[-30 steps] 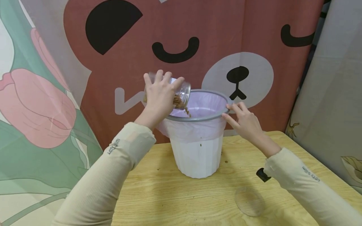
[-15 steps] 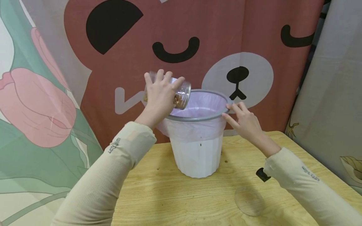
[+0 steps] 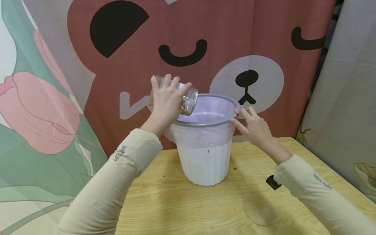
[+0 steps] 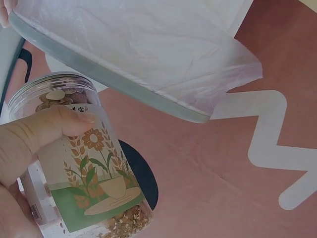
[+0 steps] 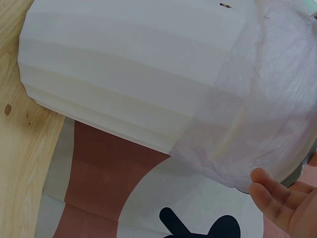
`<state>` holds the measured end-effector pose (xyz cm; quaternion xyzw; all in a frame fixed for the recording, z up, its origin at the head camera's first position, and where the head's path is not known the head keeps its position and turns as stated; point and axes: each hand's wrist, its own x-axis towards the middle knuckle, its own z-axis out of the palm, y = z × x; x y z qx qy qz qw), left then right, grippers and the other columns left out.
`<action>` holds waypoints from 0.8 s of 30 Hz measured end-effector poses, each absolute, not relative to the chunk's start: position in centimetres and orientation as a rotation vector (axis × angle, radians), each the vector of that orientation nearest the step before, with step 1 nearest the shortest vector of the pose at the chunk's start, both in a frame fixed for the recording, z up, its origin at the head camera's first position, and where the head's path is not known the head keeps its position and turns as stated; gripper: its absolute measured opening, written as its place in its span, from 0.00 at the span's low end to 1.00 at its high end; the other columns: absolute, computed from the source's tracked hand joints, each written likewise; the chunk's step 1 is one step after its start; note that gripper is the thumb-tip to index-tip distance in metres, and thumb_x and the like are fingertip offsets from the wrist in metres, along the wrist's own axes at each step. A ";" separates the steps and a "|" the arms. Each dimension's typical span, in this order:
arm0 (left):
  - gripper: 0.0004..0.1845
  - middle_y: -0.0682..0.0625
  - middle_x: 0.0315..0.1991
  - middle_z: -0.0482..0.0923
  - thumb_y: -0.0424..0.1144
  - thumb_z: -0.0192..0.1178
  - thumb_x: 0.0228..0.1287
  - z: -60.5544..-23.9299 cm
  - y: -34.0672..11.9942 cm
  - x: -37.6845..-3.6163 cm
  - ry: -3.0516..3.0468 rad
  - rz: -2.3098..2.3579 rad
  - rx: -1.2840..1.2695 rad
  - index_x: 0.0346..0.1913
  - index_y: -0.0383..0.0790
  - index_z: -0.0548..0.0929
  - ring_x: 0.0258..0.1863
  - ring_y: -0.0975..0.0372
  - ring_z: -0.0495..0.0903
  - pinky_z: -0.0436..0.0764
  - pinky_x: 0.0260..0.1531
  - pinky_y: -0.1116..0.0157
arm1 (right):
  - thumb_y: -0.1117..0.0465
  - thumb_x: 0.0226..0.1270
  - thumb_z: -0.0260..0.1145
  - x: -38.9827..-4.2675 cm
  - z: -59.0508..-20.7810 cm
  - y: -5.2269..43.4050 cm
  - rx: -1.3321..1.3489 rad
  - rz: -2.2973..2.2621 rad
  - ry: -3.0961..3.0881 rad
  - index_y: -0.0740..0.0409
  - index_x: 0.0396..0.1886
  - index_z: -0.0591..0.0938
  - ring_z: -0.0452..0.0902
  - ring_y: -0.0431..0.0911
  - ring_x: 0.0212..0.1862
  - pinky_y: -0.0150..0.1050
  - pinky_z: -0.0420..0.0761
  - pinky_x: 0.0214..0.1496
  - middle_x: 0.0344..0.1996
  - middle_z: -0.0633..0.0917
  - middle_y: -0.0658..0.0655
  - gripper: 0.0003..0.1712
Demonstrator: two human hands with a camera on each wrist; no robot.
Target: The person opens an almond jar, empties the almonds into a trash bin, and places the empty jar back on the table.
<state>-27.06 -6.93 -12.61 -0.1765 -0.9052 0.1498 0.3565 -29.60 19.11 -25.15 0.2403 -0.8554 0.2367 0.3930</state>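
My left hand (image 3: 166,102) grips a clear jar (image 3: 191,98) tilted on its side, its mouth over the near left part of the trash can's opening. In the left wrist view, the jar (image 4: 96,173) bears a label with a flower and a cup, and the thumb presses on that label. Brown flakes (image 4: 54,97) lie inside near the mouth, with more crumbs at the base. The white trash can (image 3: 204,164) stands upright, lined with a thin pinkish bag (image 3: 202,135) under a grey rim ring. My right hand (image 3: 255,126) pinches that rim (image 3: 236,114) at the right side.
A round clear lid (image 3: 259,210) lies on the wooden table (image 3: 182,209) at the front right. Small crumbs dot the tabletop. Behind the can hangs a cloth (image 3: 229,39) printed with a bear face. Another cloth (image 3: 38,114) with tulips hangs at left.
A second ago brown flakes were dropping from the jar's mouth; none are seen falling now, and fewer sit near the mouth. Both hands stay nearly in place.
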 end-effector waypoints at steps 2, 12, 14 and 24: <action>0.30 0.45 0.55 0.64 0.36 0.59 0.56 -12.7 -7.0 -27.1 -2.323 0.390 -0.462 0.62 0.58 0.65 0.59 0.50 0.54 0.43 0.55 0.41 | 0.47 0.65 0.54 -29.6 -25.2 19.1 0.607 0.602 -2.174 0.62 0.52 0.74 0.61 0.43 0.19 0.36 0.63 0.14 0.36 0.70 0.59 0.25; 0.35 0.45 0.56 0.63 0.35 0.64 0.50 -13.1 -7.2 -27.4 -2.296 0.462 -0.462 0.62 0.58 0.64 0.60 0.49 0.53 0.41 0.56 0.41 | 0.47 0.65 0.54 -29.5 -25.2 19.0 0.612 0.610 -2.173 0.62 0.52 0.74 0.61 0.43 0.19 0.36 0.63 0.14 0.36 0.70 0.59 0.25; 0.35 0.45 0.57 0.63 0.32 0.62 0.50 -13.2 -7.2 -27.4 -2.296 0.467 -0.461 0.62 0.58 0.64 0.60 0.49 0.52 0.40 0.56 0.41 | 0.47 0.65 0.54 -29.5 -25.2 19.0 0.613 0.610 -2.173 0.62 0.52 0.74 0.61 0.43 0.19 0.36 0.63 0.14 0.36 0.70 0.59 0.25; 0.36 0.44 0.56 0.63 0.30 0.62 0.49 -13.2 -7.1 -27.5 -2.268 0.470 -0.477 0.61 0.57 0.64 0.60 0.49 0.52 0.40 0.57 0.41 | 0.47 0.65 0.54 -29.6 -25.2 19.1 0.610 0.610 -2.173 0.62 0.53 0.73 0.61 0.43 0.19 0.36 0.63 0.14 0.37 0.70 0.59 0.26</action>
